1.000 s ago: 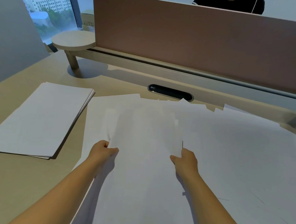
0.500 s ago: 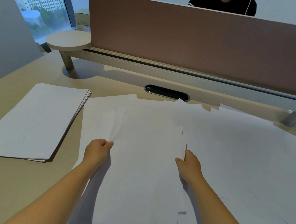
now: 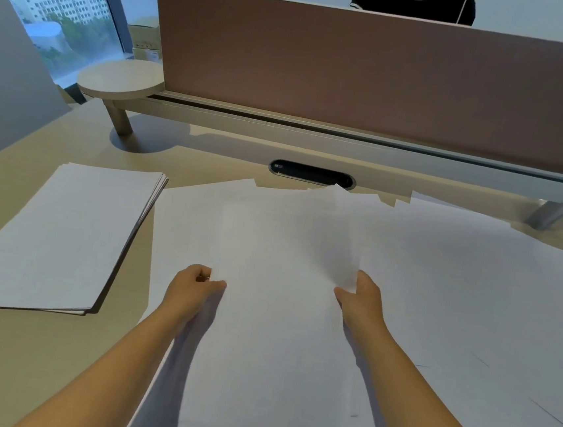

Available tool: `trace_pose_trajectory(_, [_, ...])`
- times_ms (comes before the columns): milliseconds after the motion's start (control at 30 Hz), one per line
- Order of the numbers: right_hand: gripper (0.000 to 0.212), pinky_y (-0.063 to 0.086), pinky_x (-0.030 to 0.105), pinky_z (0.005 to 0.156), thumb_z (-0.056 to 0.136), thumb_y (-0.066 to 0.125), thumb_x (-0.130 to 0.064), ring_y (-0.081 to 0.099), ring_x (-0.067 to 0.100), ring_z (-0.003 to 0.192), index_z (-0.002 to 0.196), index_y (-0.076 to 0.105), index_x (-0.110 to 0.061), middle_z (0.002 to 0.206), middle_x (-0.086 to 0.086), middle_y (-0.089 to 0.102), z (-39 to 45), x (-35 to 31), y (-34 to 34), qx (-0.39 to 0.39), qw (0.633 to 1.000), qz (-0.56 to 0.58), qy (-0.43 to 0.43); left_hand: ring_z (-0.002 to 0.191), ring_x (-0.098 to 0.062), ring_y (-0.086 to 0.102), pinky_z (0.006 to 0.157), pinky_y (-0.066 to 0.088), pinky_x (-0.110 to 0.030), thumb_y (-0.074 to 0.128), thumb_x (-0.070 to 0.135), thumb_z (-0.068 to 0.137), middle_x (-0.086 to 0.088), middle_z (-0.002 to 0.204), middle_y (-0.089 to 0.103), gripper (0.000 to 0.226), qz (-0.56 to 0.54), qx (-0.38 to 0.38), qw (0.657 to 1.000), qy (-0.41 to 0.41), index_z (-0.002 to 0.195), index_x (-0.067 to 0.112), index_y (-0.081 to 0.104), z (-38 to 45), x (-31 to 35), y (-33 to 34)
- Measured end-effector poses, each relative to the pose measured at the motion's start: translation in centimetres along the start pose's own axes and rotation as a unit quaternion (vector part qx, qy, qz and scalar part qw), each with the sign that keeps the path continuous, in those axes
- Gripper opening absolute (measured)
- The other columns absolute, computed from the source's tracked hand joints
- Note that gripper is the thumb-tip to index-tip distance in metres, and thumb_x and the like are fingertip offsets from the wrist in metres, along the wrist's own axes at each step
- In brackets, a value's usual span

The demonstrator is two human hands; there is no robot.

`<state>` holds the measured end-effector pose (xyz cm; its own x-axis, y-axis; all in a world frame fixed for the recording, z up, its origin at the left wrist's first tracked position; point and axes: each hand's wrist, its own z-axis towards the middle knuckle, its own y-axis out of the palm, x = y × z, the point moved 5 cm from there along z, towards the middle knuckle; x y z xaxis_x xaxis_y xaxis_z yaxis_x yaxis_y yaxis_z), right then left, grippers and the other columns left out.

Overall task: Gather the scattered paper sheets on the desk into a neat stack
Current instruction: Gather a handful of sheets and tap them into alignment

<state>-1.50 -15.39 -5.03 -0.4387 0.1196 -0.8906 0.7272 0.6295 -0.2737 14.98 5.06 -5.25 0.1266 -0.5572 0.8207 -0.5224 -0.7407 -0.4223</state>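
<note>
Several white paper sheets (image 3: 455, 281) lie overlapping across the middle and right of the wooden desk (image 3: 18, 360). A neat stack of sheets (image 3: 54, 232) sits on the left. Between my hands lies one white sheet (image 3: 277, 316) on top of the others. My left hand (image 3: 194, 287) pinches its left edge with curled fingers. My right hand (image 3: 361, 300) pinches its right edge, where the paper lifts and curls upward.
A brown divider panel (image 3: 372, 77) on a pale rail closes off the far side of the desk, with a black cable slot (image 3: 311, 174) below it. A round side shelf (image 3: 121, 79) stands at the far left. A person in black sits behind the panel.
Both hands have stayed on the sheet's edges. The right edge of the sheet has lifted and curled up at my right hand. The camera has shifted slightly.
</note>
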Motion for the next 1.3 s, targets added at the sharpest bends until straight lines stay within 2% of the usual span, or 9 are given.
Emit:
trace_pose_trajectory(133, [0.044, 0.045, 0.043, 0.101, 0.088, 0.048, 0.008, 0.057, 0.032, 0.111, 0.129, 0.050, -0.007, 0.121, 0.013, 0.059, -0.5, -1.0, -4.2, 0.035, 0.996, 0.082, 0.000, 0.102, -0.017, 0.047, 0.087, 0.040, -0.029, 0.064, 0.022, 0.086, 0.002, 0.107, 0.051, 0.034, -0.029, 0.012, 0.999, 0.041, 0.115, 0.014, 0.048, -1.5, 2.8, 1.9])
trace_pose_trajectory(300, [0.041, 0.048, 0.041, 0.096, 0.088, 0.050, 0.005, 0.058, 0.032, 0.109, 0.128, 0.049, -0.006, 0.121, 0.013, 0.059, -0.7, 0.0, -9.5, 0.076, 0.992, 0.104, -0.002, 0.098, -0.026, 0.058, 0.083, 0.045, -0.035, 0.059, 0.013, 0.088, -0.007, 0.101, 0.064, 0.018, 0.005, -0.144, 0.989, 0.033, 0.105, 0.008, 0.058, -3.6, 5.5, 7.8])
trace_pose_trajectory(433, [0.021, 0.049, 0.045, 0.096, 0.088, 0.053, -0.008, 0.061, 0.030, 0.102, 0.109, 0.056, -0.010, 0.113, 0.011, 0.063, -0.4, 2.4, -13.5, 0.117, 0.991, 0.067, 0.005, 0.094, -0.024, 0.052, 0.080, 0.039, -0.032, 0.053, 0.006, 0.090, -0.007, 0.099, 0.058, 0.018, 0.005, -0.113, 0.992, 0.057, 0.107, 0.005, 0.059, -4.7, 6.9, 11.7])
trace_pose_trajectory(500, [0.032, 0.042, 0.038, 0.104, 0.092, 0.050, -0.016, 0.054, 0.024, 0.114, 0.124, 0.051, -0.012, 0.124, 0.004, 0.055, -0.3, 3.9, -15.4, 0.122, 0.992, 0.039, 0.014, 0.090, -0.025, 0.052, 0.078, 0.038, -0.032, 0.052, 0.008, 0.091, -0.008, 0.096, 0.058, 0.010, 0.028, -0.093, 0.993, 0.063, 0.100, 0.007, 0.057, -4.6, 7.0, 13.1])
trace_pose_trajectory(700, [0.058, -0.002, 0.038, 0.119, 0.100, 0.031, -0.033, -0.004, 0.020, 0.147, 0.149, 0.007, -0.013, 0.158, 0.003, -0.002, 0.7, 7.2, -19.1, 0.092, 0.951, -0.293, 0.022, 0.084, -0.025, 0.051, 0.069, 0.039, -0.029, 0.051, 0.014, 0.092, -0.007, 0.085, 0.056, 0.008, 0.102, -0.058, 0.989, 0.092, 0.089, 0.006, 0.051, -3.9, 6.5, 15.7])
trace_pose_trajectory(867, [0.058, -0.010, 0.042, 0.116, 0.099, 0.011, -0.044, -0.014, 0.022, 0.145, 0.149, -0.007, -0.019, 0.158, 0.000, -0.013, 1.0, 8.5, -19.1, 0.025, 0.892, -0.449, 0.036, 0.077, -0.024, 0.049, 0.057, 0.036, -0.026, 0.049, 0.016, 0.093, -0.003, 0.074, 0.052, 0.013, 0.064, -0.012, 0.990, 0.121, 0.088, 0.005, 0.052, -3.7, 7.0, 16.3])
trace_pose_trajectory(967, [0.053, -0.009, 0.037, 0.117, 0.100, 0.012, -0.040, -0.005, 0.015, 0.146, 0.149, 0.003, -0.023, 0.158, -0.004, 0.002, 0.3, 8.2, -18.5, 0.005, 0.918, -0.397, -0.008, 0.081, -0.025, 0.051, 0.059, 0.039, -0.028, 0.049, 0.019, 0.094, -0.007, 0.084, 0.056, 0.014, 0.061, 0.006, 0.990, 0.126, 0.091, 0.006, 0.051, -3.5, 7.5, 16.5])
trace_pose_trajectory(1133, [0.042, 0.042, 0.038, 0.099, 0.098, 0.034, -0.034, 0.060, 0.027, 0.110, 0.121, 0.059, -0.008, 0.110, 0.009, 0.068, -0.7, 6.5, -20.1, 0.153, 0.986, -0.069, -0.010, 0.088, -0.036, 0.058, 0.070, 0.044, -0.040, 0.051, 0.025, 0.091, -0.016, 0.083, 0.057, 0.026, 0.179, 0.070, 0.976, 0.103, 0.081, 0.002, 0.054, -2.5, 8.0, 17.0])
trace_pose_trajectory(1300, [0.059, 0.010, 0.041, 0.118, 0.099, 0.027, -0.040, 0.011, 0.022, 0.146, 0.149, 0.010, -0.014, 0.158, 0.006, 0.011, 1.0, 7.3, -22.3, 0.109, 0.925, -0.363, 0.032, 0.136, -0.036, 0.028, 0.107, 0.029, -0.047, 0.053, 0.043, 0.089, -0.015, 0.141, 0.041, 0.058, 0.307, 0.053, 0.948, 0.061, 0.132, 0.005, 0.043, -2.7, 7.5, 17.6])
